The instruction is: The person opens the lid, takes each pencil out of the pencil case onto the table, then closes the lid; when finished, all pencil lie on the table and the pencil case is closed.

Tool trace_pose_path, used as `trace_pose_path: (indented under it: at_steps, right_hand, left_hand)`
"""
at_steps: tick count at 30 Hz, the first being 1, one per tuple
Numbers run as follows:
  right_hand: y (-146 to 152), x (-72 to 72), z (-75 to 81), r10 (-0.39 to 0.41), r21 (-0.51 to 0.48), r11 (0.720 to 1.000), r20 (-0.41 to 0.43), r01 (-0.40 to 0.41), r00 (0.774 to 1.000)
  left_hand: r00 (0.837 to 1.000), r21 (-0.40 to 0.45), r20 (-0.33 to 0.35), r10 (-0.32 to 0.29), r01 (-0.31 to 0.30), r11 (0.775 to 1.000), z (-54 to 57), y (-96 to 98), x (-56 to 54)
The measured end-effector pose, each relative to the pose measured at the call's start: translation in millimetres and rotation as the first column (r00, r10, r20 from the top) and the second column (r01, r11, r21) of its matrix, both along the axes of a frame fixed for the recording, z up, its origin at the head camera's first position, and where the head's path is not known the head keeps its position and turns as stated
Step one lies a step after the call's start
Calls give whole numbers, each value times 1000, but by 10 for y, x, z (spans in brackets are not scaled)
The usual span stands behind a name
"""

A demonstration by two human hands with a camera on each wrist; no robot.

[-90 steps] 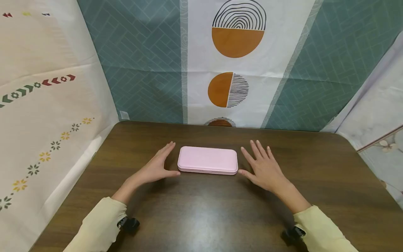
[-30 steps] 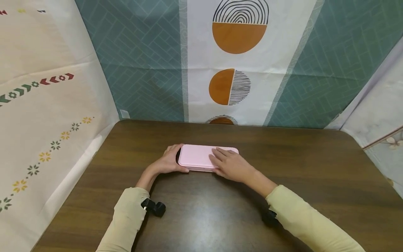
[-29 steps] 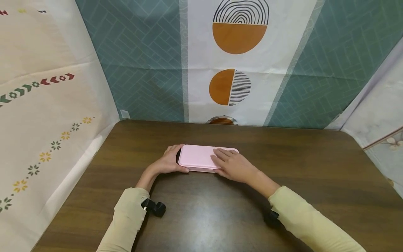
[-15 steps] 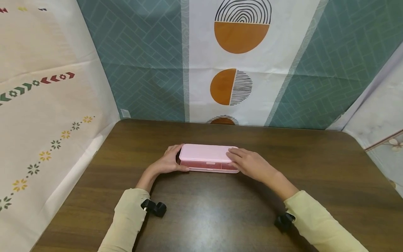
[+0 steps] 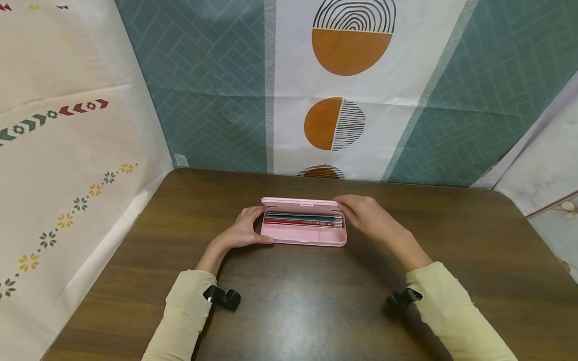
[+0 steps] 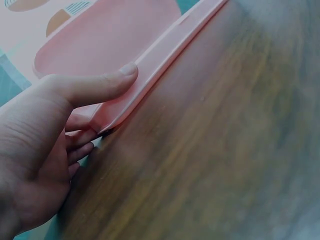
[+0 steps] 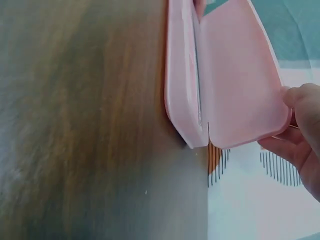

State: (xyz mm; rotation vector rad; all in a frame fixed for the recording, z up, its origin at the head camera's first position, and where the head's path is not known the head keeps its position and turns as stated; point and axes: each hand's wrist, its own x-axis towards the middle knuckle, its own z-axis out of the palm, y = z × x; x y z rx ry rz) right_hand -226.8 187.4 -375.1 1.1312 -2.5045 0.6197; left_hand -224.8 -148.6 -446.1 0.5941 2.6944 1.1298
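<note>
The pink case [image 5: 289, 233] lay between my left fingers [image 6: 112, 86], gripping its end, and right fingers [image 7: 296, 95], pinching the raised lid [image 7: 240, 82] by a corner; I judged steady bracing and a gentle swing best.

Pale yellow sleeves [image 5: 182, 311] carry small black wrist cameras [image 5: 232, 300].

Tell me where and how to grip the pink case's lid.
Best pinched, I'd judge, at the right end of its free edge, coming from the right, thumb inside and fingers behind. The lid stands raised and thin, with both faces exposed at that corner. The right hand pinches there, while the left hand holds the left end of the base.
</note>
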Motion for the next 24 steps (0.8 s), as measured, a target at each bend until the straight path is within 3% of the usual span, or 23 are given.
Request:
trace_pose_path:
  at_steps: [6,13,20,24]
  right_hand:
    - [18,-128,-4,-107,-122,985,134,123,985]
    - [12,-325,-32,-270,-247,902,319,355,909]
    - [-29,-493,-90,-324,-315,824,420,471,848]
    - [-55,-578,-129,-324,-310,803,489,509,810]
  left_hand:
    - [1000,14,-2,-11,11,1000,3,-9,1]
    - [1000,23,4,-14,14,1000,-1,-24,4]
    - [1000,10,-2,-27,27,1000,5,-26,11]
    - [1000,7,-9,-29,29,1000,5,-22,15]
